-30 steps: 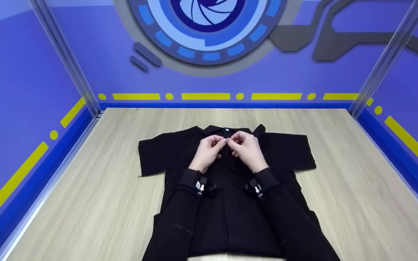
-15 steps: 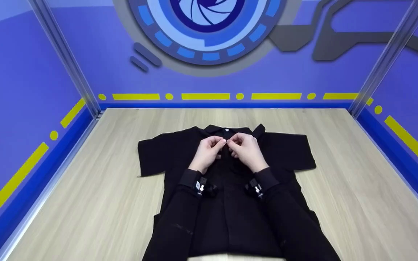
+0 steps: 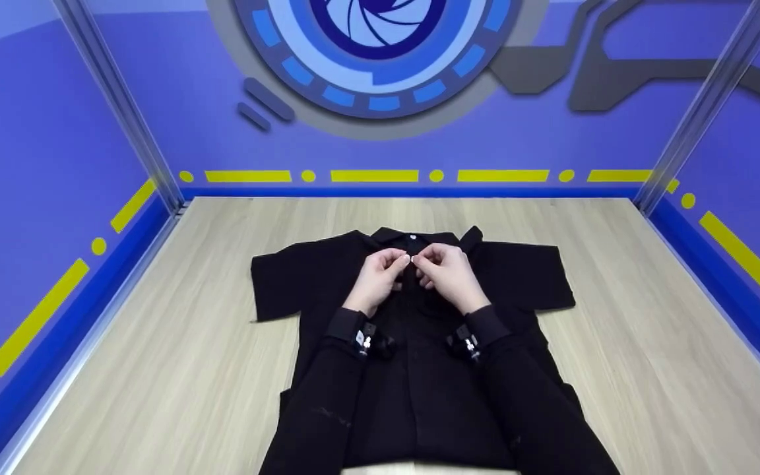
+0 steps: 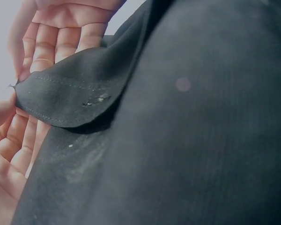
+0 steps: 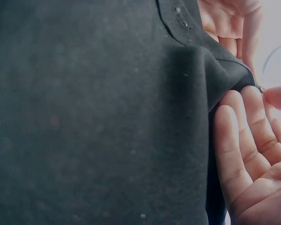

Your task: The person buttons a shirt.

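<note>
A black short-sleeved shirt (image 3: 380, 369) lies spread flat, front up, its collar at the far end with a small white button (image 3: 413, 237). My left hand (image 3: 380, 272) and right hand (image 3: 444, 272) meet just below the collar, thumbs and forefingers pinching the front opening. In the left wrist view, the stitched placket edge (image 4: 61, 91) is lifted and drawn to a point between the fingertips, with a slit like a buttonhole (image 4: 96, 101) further along. From the right wrist, a small pale bit (image 5: 262, 89), perhaps a button's edge, shows at the pinched fingertips.
The shirt rests on a light wood table (image 3: 175, 369). Blue panels (image 3: 380, 152) with yellow marks enclose the back and both sides, with metal posts (image 3: 123, 112) at the corners. Dark sleeves and wrist cameras (image 3: 365, 338) overlap the shirt's lower part.
Both hands stay at the placket, their fingertips shifting slightly toward the hem and making small finger movements. The shirt has otherwise kept its place.
</note>
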`<state>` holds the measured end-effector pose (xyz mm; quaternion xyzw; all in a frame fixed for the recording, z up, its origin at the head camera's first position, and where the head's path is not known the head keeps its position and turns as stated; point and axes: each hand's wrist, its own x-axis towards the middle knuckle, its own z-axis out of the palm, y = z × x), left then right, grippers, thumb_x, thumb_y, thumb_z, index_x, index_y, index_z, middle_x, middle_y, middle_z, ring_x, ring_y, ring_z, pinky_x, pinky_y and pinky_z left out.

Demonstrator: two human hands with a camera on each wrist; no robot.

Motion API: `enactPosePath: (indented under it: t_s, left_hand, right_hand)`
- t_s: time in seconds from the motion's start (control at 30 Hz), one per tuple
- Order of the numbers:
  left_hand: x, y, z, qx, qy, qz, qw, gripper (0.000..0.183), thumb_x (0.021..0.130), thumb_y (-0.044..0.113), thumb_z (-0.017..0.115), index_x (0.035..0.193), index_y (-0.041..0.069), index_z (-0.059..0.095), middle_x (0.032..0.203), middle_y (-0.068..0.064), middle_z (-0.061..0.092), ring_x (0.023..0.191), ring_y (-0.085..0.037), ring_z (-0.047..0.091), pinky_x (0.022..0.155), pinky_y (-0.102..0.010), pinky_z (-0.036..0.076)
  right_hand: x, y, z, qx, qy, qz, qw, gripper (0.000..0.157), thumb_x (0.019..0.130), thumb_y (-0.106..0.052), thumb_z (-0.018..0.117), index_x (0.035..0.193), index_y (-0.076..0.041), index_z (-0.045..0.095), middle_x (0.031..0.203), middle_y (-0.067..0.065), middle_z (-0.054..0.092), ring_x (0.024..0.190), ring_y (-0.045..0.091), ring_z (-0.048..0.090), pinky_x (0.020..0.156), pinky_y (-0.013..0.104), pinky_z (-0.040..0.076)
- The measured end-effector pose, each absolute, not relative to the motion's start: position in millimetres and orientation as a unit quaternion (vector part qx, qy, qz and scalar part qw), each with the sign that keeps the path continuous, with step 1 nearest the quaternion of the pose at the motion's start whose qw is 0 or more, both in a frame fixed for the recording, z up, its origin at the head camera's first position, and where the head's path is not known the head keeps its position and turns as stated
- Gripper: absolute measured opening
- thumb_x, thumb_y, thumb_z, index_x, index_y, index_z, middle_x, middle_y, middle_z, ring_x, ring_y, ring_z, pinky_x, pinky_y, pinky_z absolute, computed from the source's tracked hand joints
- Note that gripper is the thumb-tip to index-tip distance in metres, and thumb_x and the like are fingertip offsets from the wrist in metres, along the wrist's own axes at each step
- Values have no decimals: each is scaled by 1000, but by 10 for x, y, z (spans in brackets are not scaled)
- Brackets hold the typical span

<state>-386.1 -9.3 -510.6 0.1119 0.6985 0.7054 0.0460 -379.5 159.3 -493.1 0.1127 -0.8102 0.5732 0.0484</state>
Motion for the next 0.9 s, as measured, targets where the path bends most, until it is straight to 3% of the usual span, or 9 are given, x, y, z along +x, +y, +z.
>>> enactPosePath:
  t_s: [0.13, 0.27, 0.53, 0.9]
  left_hand:
    - [-3892, -72, -5178, 106, 703, 703, 33, 23, 97, 21, 60, 109, 2, 63, 86, 4, 59, 78, -8, 56, 57, -23, 51]
    - [-3893, -74, -5183, 104, 707, 699, 36, 25, 97, 21, 59, 111, 1, 62, 91, 3, 62, 82, -8, 57, 59, -25, 53]
    - [-3901, -85, -5174, 102, 706, 699, 48, 28, 98, 20, 58, 116, -2, 60, 103, -5, 66, 87, -11, 58, 61, -28, 53]
    - [-3831, -98, -5050, 99, 681, 724, 46, 31, 94, 13, 64, 118, -5, 58, 102, -16, 68, 80, -16, 62, 61, -33, 55]
  right_hand:
    - [-3798, 1610, -4933, 114, -802, 586, 28, 19, 91, -23, 67, 89, -4, 67, 73, 16, 68, 54, 23, 65, 51, 34, 56]
    - [-3797, 1619, -4933, 116, -797, 592, 15, 21, 92, -24, 66, 90, -3, 66, 68, 15, 65, 48, 19, 60, 45, 31, 52]
    - [-3801, 1620, -4952, 119, -792, 598, 8, 17, 93, -22, 65, 88, -5, 65, 62, 6, 61, 44, 15, 56, 41, 27, 47]
    - [-3811, 1633, -4972, 114, -783, 611, 7, 24, 93, -23, 65, 93, 0, 63, 65, 7, 60, 47, 16, 55, 42, 27, 47]
